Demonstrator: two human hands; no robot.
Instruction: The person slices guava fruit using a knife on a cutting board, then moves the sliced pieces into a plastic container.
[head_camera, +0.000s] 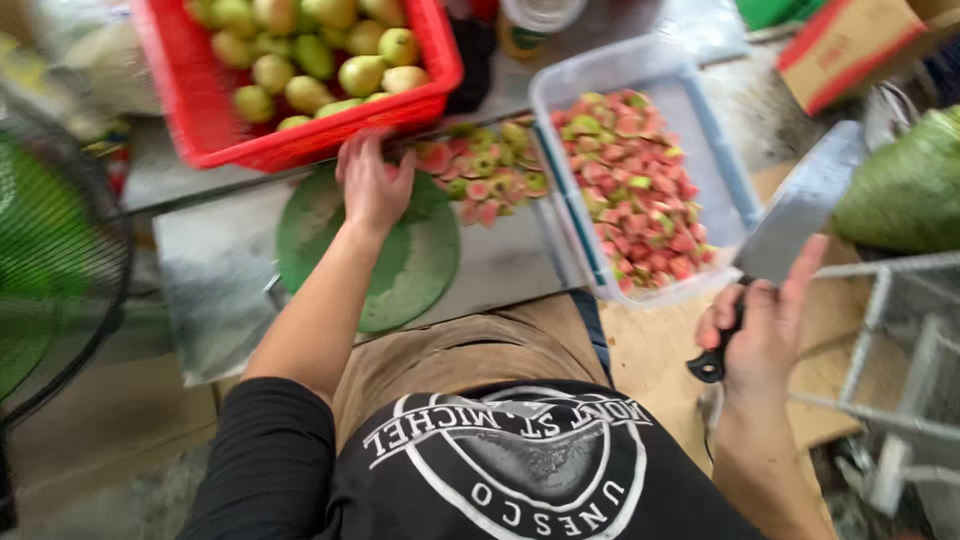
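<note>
Your left hand (372, 182) lies flat on the round green cutting board (400, 270), fingers spread and pointing toward the red crate (190, 110), with the fingertips at the board's far edge just below the crate's rim. The crate is full of whole green-yellow guavas (310, 55). Just beside your left hand, toward your right, a heap of cut guava pieces (490, 170) with pink flesh and green skin sits on the far part of the board and on the metal worktop (215, 260). Next to that heap stands a clear plastic tub (700, 130), holding more cut guava pieces, mostly piled along its left and near sides. Your right hand (765, 325) is held out to the side, well apart from the board, closed around the black handle of a cleaver (800, 205); the thumb and fingers wrap the grip and the broad blade points up and away, over the near right corner of the tub. A green fan guard (50, 260) fills the left edge of the view, a cardboard box (850, 45) sits at the top right, and a green mesh sack (905, 185) lies at the far right.
</note>
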